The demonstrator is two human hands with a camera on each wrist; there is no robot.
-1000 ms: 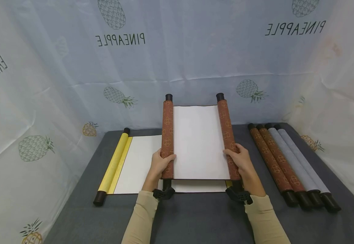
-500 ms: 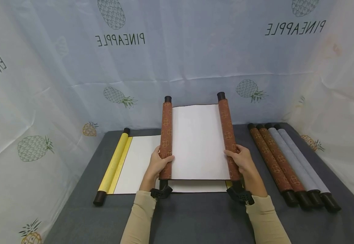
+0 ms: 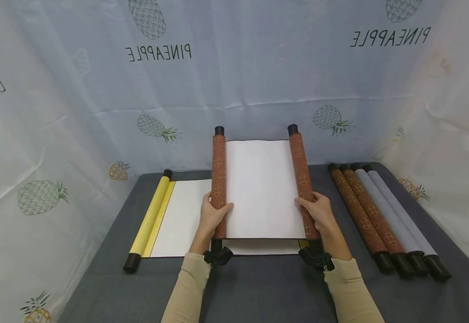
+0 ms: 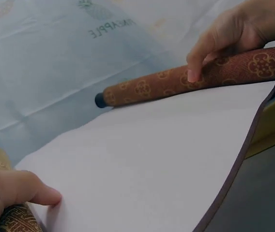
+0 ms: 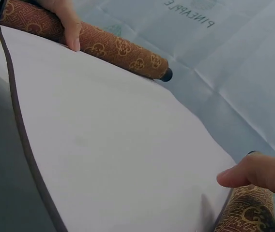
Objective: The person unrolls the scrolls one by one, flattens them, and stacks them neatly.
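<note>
A partly unrolled scroll with white paper (image 3: 264,188) and brown patterned rolls is held up above the table in the head view. My left hand (image 3: 212,218) grips its left roll (image 3: 219,172), the thumb lying over the paper's edge. Around the right roll (image 3: 300,175) curls my right hand (image 3: 319,211), thumb toward the paper. Black knobs cap the rolls. In the left wrist view the right hand (image 4: 224,36) holds the far roll (image 4: 152,87). Across the paper in the right wrist view, the left hand (image 5: 67,19) holds the other roll (image 5: 118,48).
Beneath lies an opened yellow scroll (image 3: 151,220) on the dark grey table (image 3: 258,287), its right part mostly hidden. At the right, brown rolled scrolls (image 3: 361,215) and grey rolled scrolls (image 3: 396,211) lie side by side. A pineapple-printed curtain (image 3: 250,67) surrounds the table.
The left roll has shifted slightly left, so a little more white paper shows between the rolls. The right hand and its roll have hardly moved.
</note>
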